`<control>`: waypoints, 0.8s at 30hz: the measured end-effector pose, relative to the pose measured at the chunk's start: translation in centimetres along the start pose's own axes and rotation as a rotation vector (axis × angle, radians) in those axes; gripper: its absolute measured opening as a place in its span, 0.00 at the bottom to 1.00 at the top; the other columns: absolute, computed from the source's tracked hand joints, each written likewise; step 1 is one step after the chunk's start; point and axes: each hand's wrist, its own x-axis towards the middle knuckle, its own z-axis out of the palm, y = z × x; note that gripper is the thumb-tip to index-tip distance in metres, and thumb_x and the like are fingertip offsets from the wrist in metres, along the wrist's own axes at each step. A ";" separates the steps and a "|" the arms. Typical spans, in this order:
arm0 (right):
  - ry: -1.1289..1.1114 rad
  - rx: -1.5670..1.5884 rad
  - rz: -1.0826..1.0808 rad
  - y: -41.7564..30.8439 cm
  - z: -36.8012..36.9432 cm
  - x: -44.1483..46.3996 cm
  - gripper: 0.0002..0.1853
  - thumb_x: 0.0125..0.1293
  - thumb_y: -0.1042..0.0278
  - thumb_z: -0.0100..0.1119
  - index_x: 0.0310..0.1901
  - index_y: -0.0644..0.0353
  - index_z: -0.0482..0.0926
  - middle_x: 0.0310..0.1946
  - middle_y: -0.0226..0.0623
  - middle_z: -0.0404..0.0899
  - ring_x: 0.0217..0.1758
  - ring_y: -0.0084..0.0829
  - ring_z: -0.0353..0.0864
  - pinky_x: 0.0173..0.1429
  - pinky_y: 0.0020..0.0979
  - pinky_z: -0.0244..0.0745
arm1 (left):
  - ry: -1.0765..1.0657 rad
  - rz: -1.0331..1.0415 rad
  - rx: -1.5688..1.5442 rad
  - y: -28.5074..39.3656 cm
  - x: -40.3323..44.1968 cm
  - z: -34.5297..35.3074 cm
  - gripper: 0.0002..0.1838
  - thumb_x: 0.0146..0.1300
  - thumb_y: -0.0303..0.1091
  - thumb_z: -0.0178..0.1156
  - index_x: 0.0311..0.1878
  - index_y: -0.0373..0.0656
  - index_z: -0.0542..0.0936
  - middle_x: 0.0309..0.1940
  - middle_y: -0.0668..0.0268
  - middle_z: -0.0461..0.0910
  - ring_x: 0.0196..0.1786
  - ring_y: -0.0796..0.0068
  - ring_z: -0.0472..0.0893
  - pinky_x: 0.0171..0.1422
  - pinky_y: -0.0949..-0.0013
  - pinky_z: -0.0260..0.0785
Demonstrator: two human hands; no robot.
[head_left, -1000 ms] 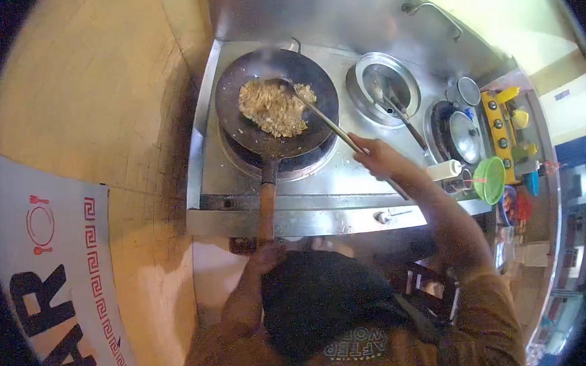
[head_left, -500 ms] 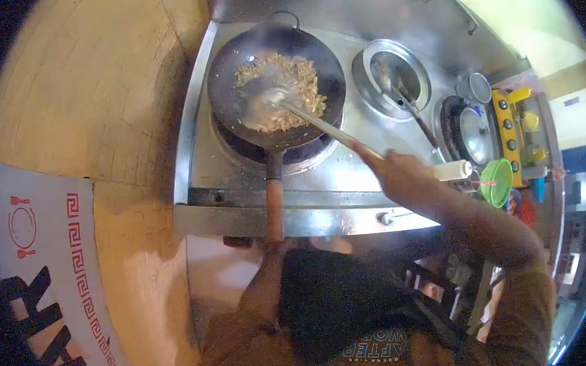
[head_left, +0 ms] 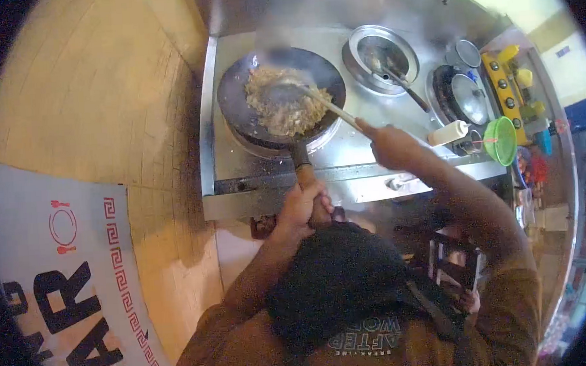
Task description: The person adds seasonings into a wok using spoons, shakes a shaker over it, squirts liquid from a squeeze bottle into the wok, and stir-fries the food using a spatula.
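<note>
A dark wok sits over the burner at the left of the steel stove, with steam rising from it. Brown, rice-like food lies inside it. My left hand is wrapped round the wok's wooden handle near the stove's front edge. My right hand grips the long handle of a ladle, whose head is down in the food and blurred by steam.
A round metal pot with a dark-handled utensil stands right of the wok. Further right are a lidded pan, a white bottle, a green basket and a yellow panel with knobs.
The ladle head has moved up and right within the wok, and the food has shifted. My left hand and the wok handle now show above the stove's front edge. The camera view has shifted.
</note>
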 end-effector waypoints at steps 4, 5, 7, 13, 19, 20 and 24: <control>-0.176 0.455 0.102 -3.0 -8.0 -5.6 0.32 0.61 0.71 0.50 0.69 0.50 0.59 0.33 0.58 0.79 0.34 0.51 0.81 0.39 0.44 0.74 | -0.013 0.048 0.050 1.1 1.6 -1.5 0.06 0.62 0.31 0.56 0.32 0.42 0.71 0.20 0.68 0.72 0.21 0.74 0.74 0.26 0.69 0.71; -0.283 0.537 0.195 -4.2 -9.2 -7.1 0.31 0.61 0.70 0.50 0.68 0.50 0.60 0.34 0.59 0.79 0.36 0.53 0.81 0.41 0.45 0.74 | -0.007 0.055 0.036 1.2 2.4 -2.2 0.06 0.62 0.30 0.56 0.31 0.42 0.71 0.20 0.68 0.72 0.21 0.73 0.74 0.26 0.69 0.71; -0.201 0.390 0.047 -2.9 -7.1 -8.5 0.32 0.62 0.69 0.52 0.69 0.50 0.58 0.34 0.58 0.79 0.36 0.51 0.81 0.40 0.44 0.74 | -0.059 0.032 0.027 0.5 2.8 -2.9 0.06 0.62 0.31 0.57 0.31 0.43 0.71 0.20 0.67 0.72 0.21 0.73 0.74 0.27 0.68 0.71; -0.071 -0.190 0.082 -3.9 -1.9 -6.8 0.30 0.63 0.72 0.46 0.68 0.59 0.56 0.24 0.47 0.80 0.27 0.44 0.82 0.32 0.45 0.77 | -0.111 0.044 0.023 1.1 2.8 -3.4 0.09 0.60 0.35 0.59 0.29 0.43 0.71 0.19 0.67 0.72 0.21 0.73 0.74 0.26 0.68 0.71; 0.080 -0.012 -0.016 -7.3 3.7 -0.2 0.35 0.59 0.76 0.47 0.69 0.68 0.48 0.21 0.47 0.78 0.22 0.42 0.80 0.25 0.41 0.75 | -0.022 -0.067 0.160 2.3 4.8 -5.7 0.09 0.61 0.34 0.57 0.28 0.42 0.71 0.18 0.67 0.71 0.20 0.73 0.74 0.23 0.67 0.70; 0.063 -0.023 -0.074 -8.5 2.9 -2.8 0.35 0.59 0.76 0.47 0.69 0.68 0.47 0.21 0.47 0.77 0.21 0.43 0.79 0.25 0.41 0.75 | 0.010 -0.079 0.187 2.2 4.5 -6.3 0.09 0.61 0.34 0.57 0.28 0.42 0.71 0.18 0.67 0.71 0.19 0.73 0.74 0.23 0.66 0.70; -0.005 -0.463 0.031 -4.7 2.8 -6.1 0.36 0.62 0.72 0.48 0.72 0.56 0.46 0.26 0.45 0.78 0.23 0.37 0.80 0.23 0.38 0.73 | 0.000 0.018 0.165 1.1 -1.7 -0.9 0.09 0.61 0.34 0.57 0.29 0.41 0.71 0.17 0.66 0.72 0.19 0.72 0.74 0.23 0.66 0.71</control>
